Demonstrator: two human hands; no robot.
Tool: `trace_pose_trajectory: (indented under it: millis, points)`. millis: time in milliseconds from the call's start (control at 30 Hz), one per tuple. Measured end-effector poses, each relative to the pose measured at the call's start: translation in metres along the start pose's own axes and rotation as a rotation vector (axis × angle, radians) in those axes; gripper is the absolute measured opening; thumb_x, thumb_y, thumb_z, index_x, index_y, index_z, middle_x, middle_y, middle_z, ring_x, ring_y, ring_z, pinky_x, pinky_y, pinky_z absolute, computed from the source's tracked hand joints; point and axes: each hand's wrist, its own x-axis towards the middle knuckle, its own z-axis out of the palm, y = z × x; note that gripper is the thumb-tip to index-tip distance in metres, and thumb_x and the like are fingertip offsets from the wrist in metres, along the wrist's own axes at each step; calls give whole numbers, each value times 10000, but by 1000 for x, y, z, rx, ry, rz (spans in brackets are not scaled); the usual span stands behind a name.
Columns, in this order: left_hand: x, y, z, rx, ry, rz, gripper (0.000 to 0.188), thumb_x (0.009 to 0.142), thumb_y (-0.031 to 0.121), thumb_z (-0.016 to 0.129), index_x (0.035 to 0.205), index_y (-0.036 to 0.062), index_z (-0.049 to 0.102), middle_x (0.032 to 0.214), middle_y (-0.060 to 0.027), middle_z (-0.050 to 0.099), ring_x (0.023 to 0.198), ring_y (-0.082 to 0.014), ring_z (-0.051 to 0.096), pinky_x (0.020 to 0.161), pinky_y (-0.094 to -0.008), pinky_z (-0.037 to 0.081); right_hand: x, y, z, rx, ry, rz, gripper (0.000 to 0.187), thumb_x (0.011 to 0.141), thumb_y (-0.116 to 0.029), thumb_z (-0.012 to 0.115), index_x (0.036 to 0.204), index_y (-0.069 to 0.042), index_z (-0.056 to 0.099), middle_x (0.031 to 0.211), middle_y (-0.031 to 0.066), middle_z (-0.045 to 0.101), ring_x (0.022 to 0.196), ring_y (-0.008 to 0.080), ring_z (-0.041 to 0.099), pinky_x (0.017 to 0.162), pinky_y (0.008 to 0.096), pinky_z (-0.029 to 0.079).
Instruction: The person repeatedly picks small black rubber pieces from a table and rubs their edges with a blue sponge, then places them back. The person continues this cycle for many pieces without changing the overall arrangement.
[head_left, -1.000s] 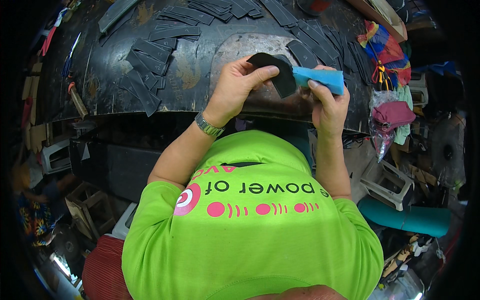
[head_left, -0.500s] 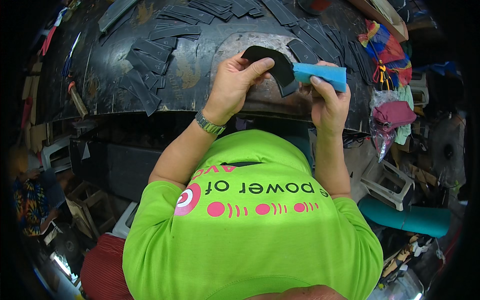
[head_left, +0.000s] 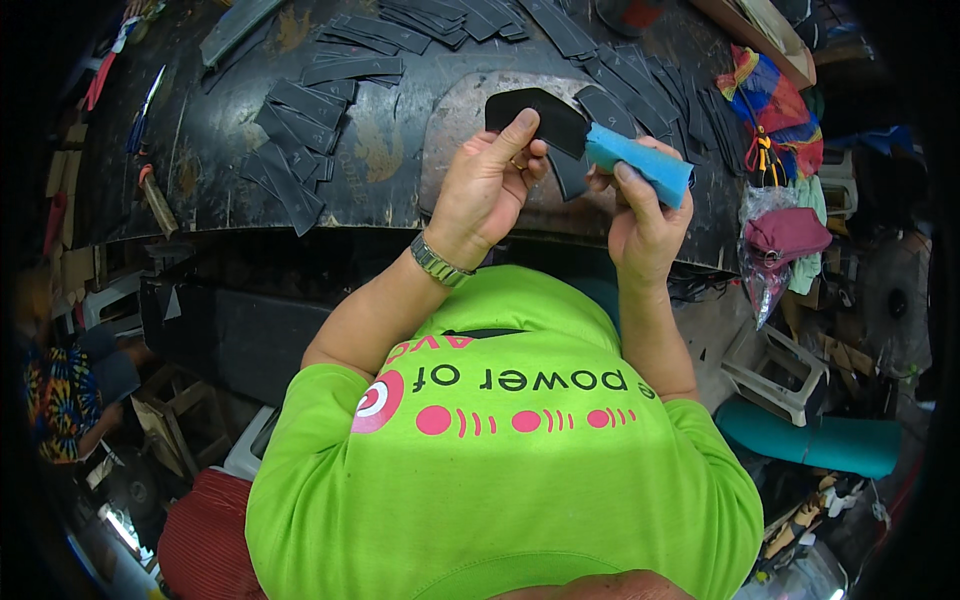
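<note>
My left hand [head_left: 490,180] pinches a curved black strip [head_left: 540,115], probably leather or a similar sheet, between thumb and fingers. In my right hand [head_left: 645,215] is a light-blue foam block [head_left: 640,165], gripped with the thumb on top. The foam's left end meets the right edge of the black strip. Below that end, another dark flat piece [head_left: 570,177] shows, partly hidden; I cannot tell whether it belongs to the held strip. Both hands are raised above the near edge of a brownish flat slab [head_left: 455,125] on the black table.
Several cut black strips [head_left: 300,115] lie in overlapping rows across the dark table [head_left: 215,170]. A wooden-handled tool [head_left: 157,203] rests at the left edge. Along the right edge hang a maroon pouch [head_left: 790,235] and orange-handled pliers [head_left: 768,155]. A person [head_left: 70,400] is at far left.
The black strip has flattened and turned in my left hand. My right hand has tilted the foam block, its right end now lower and nearer me.
</note>
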Motion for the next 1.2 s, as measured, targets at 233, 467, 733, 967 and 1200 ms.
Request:
trace_pose_trajectory:
  millis: [233, 467, 733, 967, 1200]
  points:
    - [3, 3, 0, -118, -3, -21, 138, 895, 173, 675, 824, 67, 623, 812, -11, 587, 766, -105, 576, 666, -210, 490, -4, 4, -2, 3, 3, 64, 280, 817, 45, 660, 1079, 27, 564, 923, 114, 642, 727, 187, 649, 661, 296, 541]
    - [36, 80, -9, 634, -62, 615, 145, 835, 18, 702, 976, 14, 670, 876, -47, 683, 787, -102, 617, 711, -220, 489, 4, 15, -9, -114, 54, -58, 252, 826, 74, 649, 1062, 29, 573, 999, 97, 620, 764, 156, 630, 703, 270, 522]
    - [119, 207, -28, 1787, 213, 1207, 126, 769, 75, 703, 895, 82, 696, 828, -85, 686, 728, -221, 674, 675, -311, 527, 6, 32, -20, -216, 49, -183, 267, 840, 79, 636, 1091, 22, 567, 993, 85, 617, 790, 140, 619, 723, 271, 524]
    - [180, 235, -60, 2171, 187, 1296, 107, 805, 67, 615, 897, 109, 651, 890, -88, 650, 836, -296, 653, 729, -389, 527, 10, 32, -22, -117, 45, -146, 277, 841, 69, 640, 1102, 22, 561, 1004, 90, 612, 792, 151, 620, 743, 284, 528]
    - [183, 241, -63, 2450, 298, 1053, 170, 803, 46, 595, 906, 142, 689, 930, -110, 663, 886, -323, 646, 787, -410, 520, 10, 31, -23, -136, 40, -123, 283, 835, 68, 645, 1103, 23, 564, 1035, 92, 601, 805, 152, 618, 742, 279, 530]
